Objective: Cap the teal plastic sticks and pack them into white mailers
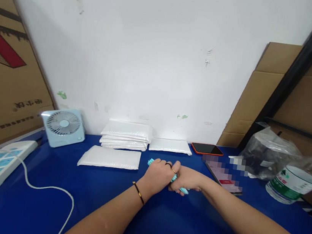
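Note:
Both hands meet over the blue table (176,227), closed on one slim turquoise object (184,190) with a bumpy, ridged edge. Its exact kind is hidden by the fingers. My left hand (157,175), with rings and a dark bracelet, wraps round the far-left part, and a ridged end pokes out beyond the knuckles. Against it, my right hand (186,178) grips the nearer right part, where a paler tip sticks out below the fingers. A flat white padded packet (112,158) lies to the left of the hands.
Behind stand a stack of white packets (127,130) and a single packet (170,145) by the wall. A fan (63,126) and power strip (0,163) with a white cable are left. Right are two phones (207,149), a plastic bag (269,151) and a bottle (294,181).

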Tool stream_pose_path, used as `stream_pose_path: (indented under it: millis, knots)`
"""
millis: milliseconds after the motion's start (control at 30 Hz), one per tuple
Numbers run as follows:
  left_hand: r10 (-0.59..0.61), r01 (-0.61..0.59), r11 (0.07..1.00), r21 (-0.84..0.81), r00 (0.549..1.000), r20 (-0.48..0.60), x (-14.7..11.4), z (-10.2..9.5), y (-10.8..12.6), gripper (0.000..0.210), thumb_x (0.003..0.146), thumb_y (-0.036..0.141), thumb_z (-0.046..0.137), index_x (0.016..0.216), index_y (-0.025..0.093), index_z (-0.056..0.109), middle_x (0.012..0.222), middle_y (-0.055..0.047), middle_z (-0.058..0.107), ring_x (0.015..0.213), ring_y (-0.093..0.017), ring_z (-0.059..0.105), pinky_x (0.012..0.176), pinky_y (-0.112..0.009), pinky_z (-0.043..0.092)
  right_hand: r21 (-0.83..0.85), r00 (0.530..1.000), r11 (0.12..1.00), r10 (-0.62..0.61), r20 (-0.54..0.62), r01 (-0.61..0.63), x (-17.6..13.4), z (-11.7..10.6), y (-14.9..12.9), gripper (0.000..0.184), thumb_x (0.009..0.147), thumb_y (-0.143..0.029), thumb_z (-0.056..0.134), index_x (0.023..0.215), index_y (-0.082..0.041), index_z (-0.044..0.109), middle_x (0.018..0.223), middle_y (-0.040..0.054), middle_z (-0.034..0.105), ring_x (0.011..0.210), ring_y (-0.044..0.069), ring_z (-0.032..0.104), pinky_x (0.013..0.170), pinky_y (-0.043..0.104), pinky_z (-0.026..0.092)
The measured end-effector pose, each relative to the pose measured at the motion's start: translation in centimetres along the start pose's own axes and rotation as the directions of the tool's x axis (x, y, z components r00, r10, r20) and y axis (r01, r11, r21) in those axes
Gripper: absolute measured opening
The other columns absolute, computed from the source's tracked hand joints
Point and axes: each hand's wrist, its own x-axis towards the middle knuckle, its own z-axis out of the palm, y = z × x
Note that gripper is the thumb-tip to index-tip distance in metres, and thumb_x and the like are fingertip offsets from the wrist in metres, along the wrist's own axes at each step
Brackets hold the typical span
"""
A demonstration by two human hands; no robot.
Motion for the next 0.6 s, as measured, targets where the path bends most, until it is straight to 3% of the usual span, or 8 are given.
stream_pose_path:
  millis: [100, 167, 233, 300, 367, 467, 533, 600]
  knots:
    - [-0.231, 0.234, 0.972, -0.013, 0.966, 0.118, 0.1, 0.2, -0.8, 0.017, 0.079, 0.022, 0.045, 0.094, 0.017, 0.054, 0.075, -0.008, 0.063, 0.069, -0.021, 0.060, 0.059, -0.030, 0.039, -0.538, 0.891, 0.841, -0.203, -0.406, -0.054, -0.1, 0.8, -0.5, 0.015, 0.071, -0.011, 0.055, 0.085, -0.015, 0.058, 0.079, 0.0112, 0.065, 0.070, 0.021, 0.062, 0.061, 0.028, 0.044]
    - [-0.269, 0.274, 0.962, -0.007, 0.947, 0.176, 0.0, 0.3, -1.5, 0.015, 0.075, 0.028, 0.051, 0.084, 0.017, 0.056, 0.075, -0.007, 0.064, 0.067, -0.021, 0.060, 0.057, -0.029, 0.039, -0.698, 0.825, 0.706, -0.320, -0.466, -0.120, -0.1, 1.2, -1.0, 0.017, 0.075, -0.011, 0.050, 0.089, -0.016, 0.057, 0.086, 0.0133, 0.065, 0.080, 0.026, 0.062, 0.068, 0.033, 0.044]
    - [-0.224, 0.224, 0.974, 0.018, 0.965, 0.138, -0.2, 0.2, -2.2, 0.013, 0.076, 0.029, 0.051, 0.079, 0.017, 0.057, 0.073, -0.006, 0.063, 0.066, -0.020, 0.060, 0.057, -0.028, 0.038, -0.685, 0.834, 0.716, -0.294, -0.467, -0.131, -0.1, 1.1, -1.4, 0.019, 0.074, -0.015, 0.051, 0.092, -0.017, 0.056, 0.088, 0.0123, 0.065, 0.082, 0.027, 0.062, 0.070, 0.036, 0.044]
    - [-0.121, 0.120, 0.991, 0.061, 0.993, 0.011, -0.3, 0.2, -2.6, 0.012, 0.080, 0.023, 0.047, 0.076, 0.017, 0.056, 0.069, -0.005, 0.062, 0.064, -0.017, 0.058, 0.057, -0.028, 0.035, -0.496, 0.928, 0.866, -0.139, -0.346, -0.055, -0.1, 0.5, -1.5, 0.020, 0.070, -0.021, 0.057, 0.090, -0.016, 0.056, 0.085, 0.0102, 0.065, 0.079, 0.026, 0.063, 0.069, 0.035, 0.046]
    - [0.031, -0.015, 0.994, 0.108, 0.989, -0.147, -0.4, 0.2, -2.8, 0.016, 0.083, 0.019, 0.043, 0.073, 0.018, 0.056, 0.065, -0.004, 0.060, 0.064, -0.016, 0.054, 0.059, -0.029, 0.033, -0.083, 1.000, 0.996, -0.026, 0.003, 0.026, -0.1, -0.1, -1.3, 0.020, 0.067, -0.026, 0.061, 0.083, -0.014, 0.057, 0.078, 0.0078, 0.065, 0.074, 0.023, 0.064, 0.067, 0.032, 0.048]
    - [0.239, -0.194, 0.967, 0.167, 0.914, -0.326, -0.5, 0.4, -2.8, 0.019, 0.086, 0.017, 0.041, 0.073, 0.019, 0.055, 0.063, -0.001, 0.057, 0.063, -0.013, 0.049, 0.060, -0.029, 0.029, 0.548, 0.863, 0.833, -0.217, 0.456, -0.080, 0.1, 0.3, -0.5, 0.025, 0.063, -0.030, 0.064, 0.078, -0.012, 0.055, 0.076, 0.0061, 0.065, 0.071, 0.019, 0.065, 0.064, 0.031, 0.051]
    - [0.323, -0.277, 0.945, 0.176, 0.877, -0.355, -0.4, 0.3, -2.6, 0.019, 0.086, 0.016, 0.041, 0.074, 0.020, 0.055, 0.062, 0.000, 0.055, 0.062, -0.012, 0.047, 0.060, -0.029, 0.029, 0.709, 0.782, 0.678, -0.330, 0.529, -0.193, 0.3, 1.3, 0.1, 0.026, 0.063, -0.030, 0.065, 0.077, -0.012, 0.053, 0.067, 0.0033, 0.063, 0.059, 0.016, 0.063, 0.057, 0.030, 0.051]
    - [0.333, -0.305, 0.943, 0.136, 0.890, -0.313, -0.3, 0.1, -2.6, 0.018, 0.086, 0.017, 0.042, 0.075, 0.021, 0.055, 0.063, 0.000, 0.056, 0.065, -0.012, 0.048, 0.064, -0.029, 0.031, 0.771, 0.780, 0.582, -0.345, 0.522, -0.258, 0.5, 2.4, 0.7, 0.023, 0.066, -0.030, 0.064, 0.072, -0.013, 0.050, 0.051, -0.0030, 0.055, 0.042, 0.011, 0.054, 0.046, 0.026, 0.047]
